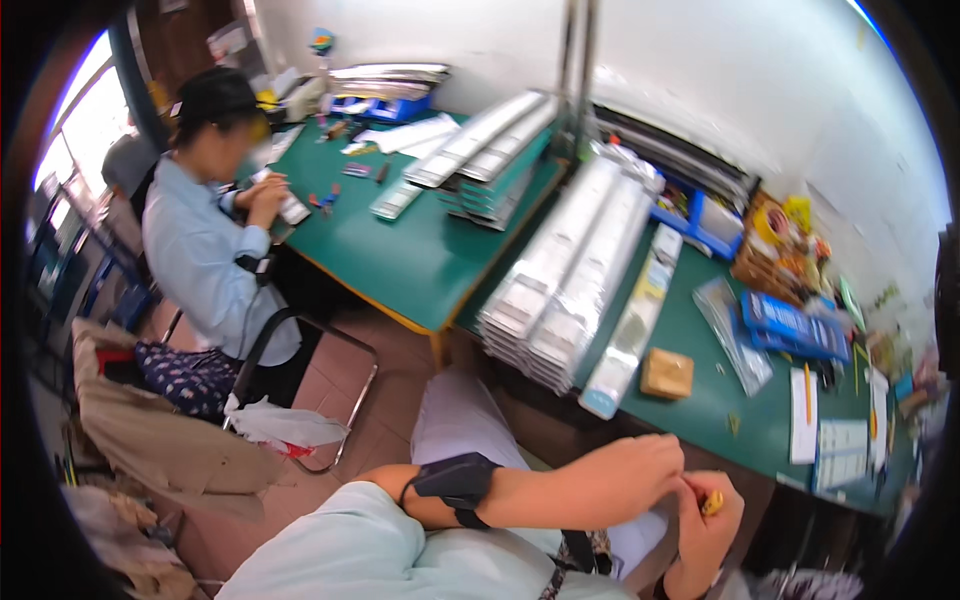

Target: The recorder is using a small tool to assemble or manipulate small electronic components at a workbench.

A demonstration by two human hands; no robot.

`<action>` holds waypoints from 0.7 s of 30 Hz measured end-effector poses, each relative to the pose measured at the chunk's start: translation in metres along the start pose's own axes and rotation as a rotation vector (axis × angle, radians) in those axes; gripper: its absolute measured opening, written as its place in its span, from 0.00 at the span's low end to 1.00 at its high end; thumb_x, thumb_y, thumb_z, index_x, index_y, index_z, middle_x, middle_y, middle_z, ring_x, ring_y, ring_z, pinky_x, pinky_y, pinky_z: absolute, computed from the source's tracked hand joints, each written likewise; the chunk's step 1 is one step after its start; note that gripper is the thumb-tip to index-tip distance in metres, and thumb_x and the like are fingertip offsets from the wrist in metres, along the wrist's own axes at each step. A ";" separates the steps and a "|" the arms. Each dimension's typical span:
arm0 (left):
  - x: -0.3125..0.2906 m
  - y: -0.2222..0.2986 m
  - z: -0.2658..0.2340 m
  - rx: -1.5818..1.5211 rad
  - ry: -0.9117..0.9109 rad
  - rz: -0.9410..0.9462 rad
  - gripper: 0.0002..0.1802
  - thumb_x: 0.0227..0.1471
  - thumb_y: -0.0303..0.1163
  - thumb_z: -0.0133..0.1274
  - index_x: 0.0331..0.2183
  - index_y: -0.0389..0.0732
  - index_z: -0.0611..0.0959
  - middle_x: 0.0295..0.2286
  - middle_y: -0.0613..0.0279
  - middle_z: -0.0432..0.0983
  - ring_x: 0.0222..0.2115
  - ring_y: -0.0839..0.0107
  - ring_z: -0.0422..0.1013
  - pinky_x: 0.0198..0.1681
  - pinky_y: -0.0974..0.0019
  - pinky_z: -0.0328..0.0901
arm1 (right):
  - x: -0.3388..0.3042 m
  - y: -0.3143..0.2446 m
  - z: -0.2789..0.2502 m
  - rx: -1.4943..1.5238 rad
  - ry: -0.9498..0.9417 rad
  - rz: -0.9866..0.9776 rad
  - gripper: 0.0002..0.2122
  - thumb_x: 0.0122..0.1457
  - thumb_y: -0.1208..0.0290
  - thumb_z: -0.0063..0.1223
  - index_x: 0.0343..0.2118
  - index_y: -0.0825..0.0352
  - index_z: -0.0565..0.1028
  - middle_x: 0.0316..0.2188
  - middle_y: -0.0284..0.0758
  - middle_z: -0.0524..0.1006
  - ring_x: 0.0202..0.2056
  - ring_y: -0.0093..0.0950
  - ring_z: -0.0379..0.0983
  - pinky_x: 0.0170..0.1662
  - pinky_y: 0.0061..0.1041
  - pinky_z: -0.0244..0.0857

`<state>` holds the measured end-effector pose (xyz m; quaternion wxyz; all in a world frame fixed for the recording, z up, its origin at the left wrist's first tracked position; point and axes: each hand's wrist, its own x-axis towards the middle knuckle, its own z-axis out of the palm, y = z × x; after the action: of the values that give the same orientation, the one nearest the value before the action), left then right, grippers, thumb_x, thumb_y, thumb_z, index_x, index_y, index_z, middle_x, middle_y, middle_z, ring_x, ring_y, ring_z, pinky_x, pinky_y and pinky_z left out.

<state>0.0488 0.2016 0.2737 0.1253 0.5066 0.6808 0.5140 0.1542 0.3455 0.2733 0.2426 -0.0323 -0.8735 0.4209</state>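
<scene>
My left hand (640, 468) is closed, its fingertips pinched and meeting my right hand (706, 520) in front of my body. Whatever the left fingers may hold is hidden. A small yellow piece (712, 503), too small to name, pokes out of the curled fingers of my right hand. Both hands are off the table, near its front edge. Closest to them on the green table (690, 400) lies a tan block (667, 373). Beside it is a long, narrow, light-coloured panel (636, 325), one end toward me.
Stacks of long, film-wrapped strips (570, 270) stand left of the panel. To the right are a clear plastic bag (733, 335), blue boxes (795, 325), papers (803, 415) and a cluttered basket (770, 265). A co-worker (205, 215) sits at the left table, holding a pale piece; a chair (345, 400) stands between us.
</scene>
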 end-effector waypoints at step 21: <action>-0.003 0.005 -0.003 -0.210 -0.058 -0.009 0.05 0.50 0.20 0.44 0.28 0.36 0.65 0.27 0.56 0.59 0.27 0.62 0.58 0.31 0.65 0.57 | -0.006 -0.006 0.017 -0.041 0.224 -0.136 0.11 0.44 0.86 0.55 0.32 0.67 0.74 0.14 0.34 0.68 0.14 0.24 0.62 0.18 0.18 0.53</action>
<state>0.0506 0.1974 0.2782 0.1998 0.5023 0.6215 0.5671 0.1532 0.3279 0.2667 0.3658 -0.0248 -0.8496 0.3791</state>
